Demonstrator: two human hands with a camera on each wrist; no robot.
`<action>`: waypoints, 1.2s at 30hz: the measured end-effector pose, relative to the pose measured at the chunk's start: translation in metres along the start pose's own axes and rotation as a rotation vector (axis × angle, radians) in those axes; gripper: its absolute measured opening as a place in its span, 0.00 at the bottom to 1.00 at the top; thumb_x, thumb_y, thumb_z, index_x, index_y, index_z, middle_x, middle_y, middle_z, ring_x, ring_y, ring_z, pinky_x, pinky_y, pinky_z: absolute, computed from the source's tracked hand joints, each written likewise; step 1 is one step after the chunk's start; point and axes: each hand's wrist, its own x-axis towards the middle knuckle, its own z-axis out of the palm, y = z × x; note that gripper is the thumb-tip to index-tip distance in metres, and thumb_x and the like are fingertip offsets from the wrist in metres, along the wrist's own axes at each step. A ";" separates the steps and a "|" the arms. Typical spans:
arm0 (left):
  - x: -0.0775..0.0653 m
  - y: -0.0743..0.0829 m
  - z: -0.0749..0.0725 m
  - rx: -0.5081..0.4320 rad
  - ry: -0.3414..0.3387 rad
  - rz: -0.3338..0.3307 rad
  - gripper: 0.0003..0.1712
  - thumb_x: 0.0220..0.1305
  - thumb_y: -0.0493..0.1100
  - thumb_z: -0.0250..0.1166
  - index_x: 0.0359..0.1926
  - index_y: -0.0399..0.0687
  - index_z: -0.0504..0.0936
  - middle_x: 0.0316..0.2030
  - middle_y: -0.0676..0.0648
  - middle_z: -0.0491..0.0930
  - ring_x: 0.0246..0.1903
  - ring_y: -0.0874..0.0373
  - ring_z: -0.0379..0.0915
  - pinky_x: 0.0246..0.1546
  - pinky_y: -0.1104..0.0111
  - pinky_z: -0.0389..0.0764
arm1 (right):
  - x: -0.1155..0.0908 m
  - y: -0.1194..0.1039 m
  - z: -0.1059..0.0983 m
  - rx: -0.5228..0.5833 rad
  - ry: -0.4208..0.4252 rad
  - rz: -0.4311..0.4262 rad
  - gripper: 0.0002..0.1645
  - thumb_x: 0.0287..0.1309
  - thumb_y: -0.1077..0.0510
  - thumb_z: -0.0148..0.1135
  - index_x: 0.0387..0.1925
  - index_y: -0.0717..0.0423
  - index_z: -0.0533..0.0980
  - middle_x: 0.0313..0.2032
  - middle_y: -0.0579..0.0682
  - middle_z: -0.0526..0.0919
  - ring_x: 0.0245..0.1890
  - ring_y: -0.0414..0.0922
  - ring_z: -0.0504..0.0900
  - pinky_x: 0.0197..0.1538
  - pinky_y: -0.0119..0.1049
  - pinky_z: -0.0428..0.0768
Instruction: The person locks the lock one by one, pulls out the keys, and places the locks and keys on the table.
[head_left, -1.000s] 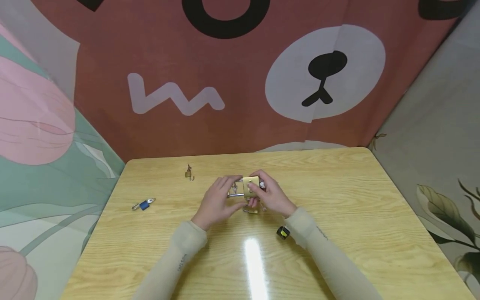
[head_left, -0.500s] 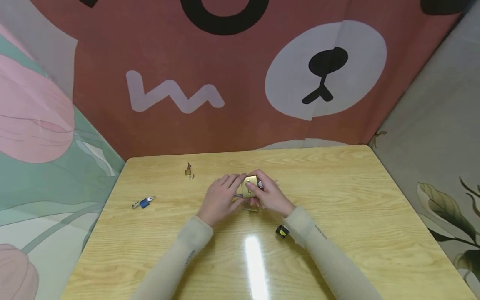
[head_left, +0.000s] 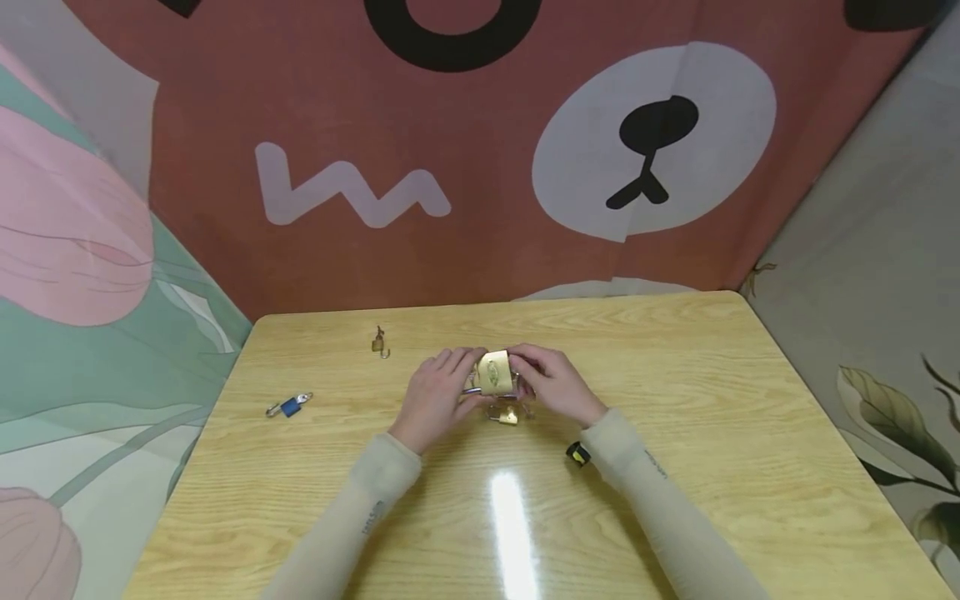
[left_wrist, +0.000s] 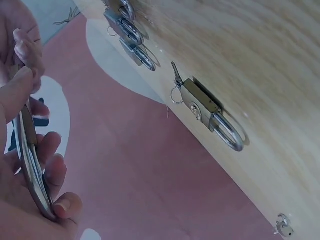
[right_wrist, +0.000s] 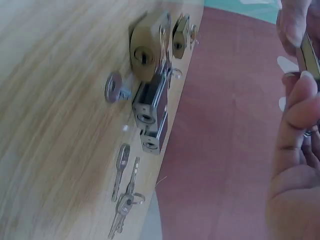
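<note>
A large brass padlock (head_left: pixel 495 372) is held up between both hands, a logo on the face toward me. My left hand (head_left: pixel 435 400) grips it from the left; in the left wrist view its fingers curl round the long steel shackle (left_wrist: pixel 32 175). On the other side, my right hand (head_left: pixel 558 385) pinches the edge of the brass body with thumb and fingers. The right wrist view shows only a narrow strip of that padlock (right_wrist: pixel 311 60) at the fingertips. Just below the hands lies a smaller brass padlock (head_left: pixel 508 415), partly hidden.
To the left lie a blue padlock (head_left: pixel 290 406) and, farther back, a small brass padlock (head_left: pixel 378 343) with its shackle open. Several more padlocks (right_wrist: pixel 146 50) and loose keys (right_wrist: pixel 125 202) lie on the wooden table (head_left: pixel 675 375). A black and yellow block (head_left: pixel 577 454) sits by the right cuff.
The large padlock has turned over, from a plain face under my right thumb to the logo face. My right hand has shifted slightly right, onto its edge; the left has moved in closer over the shackle.
</note>
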 end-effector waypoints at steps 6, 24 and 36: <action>-0.001 0.000 -0.001 0.012 0.016 0.021 0.40 0.52 0.58 0.73 0.63 0.49 0.71 0.52 0.50 0.80 0.43 0.56 0.73 0.39 0.62 0.82 | 0.002 0.026 -0.003 -0.052 0.045 0.015 0.08 0.66 0.64 0.59 0.40 0.64 0.83 0.25 0.62 0.84 0.20 0.46 0.80 0.22 0.43 0.85; -0.017 -0.031 -0.021 0.035 0.009 -0.013 0.40 0.55 0.60 0.70 0.64 0.50 0.70 0.52 0.50 0.80 0.43 0.55 0.72 0.34 0.63 0.74 | -0.002 0.039 -0.031 -0.148 0.116 0.064 0.09 0.56 0.59 0.70 0.39 0.57 0.87 0.38 0.56 0.89 0.32 0.45 0.86 0.35 0.34 0.88; -0.024 -0.036 -0.020 -0.006 -0.002 -0.023 0.40 0.53 0.58 0.73 0.64 0.51 0.70 0.52 0.50 0.80 0.44 0.54 0.72 0.34 0.63 0.72 | 0.009 0.040 0.026 -0.304 -0.060 -0.059 0.06 0.54 0.65 0.69 0.36 0.60 0.87 0.36 0.54 0.89 0.37 0.40 0.84 0.41 0.35 0.88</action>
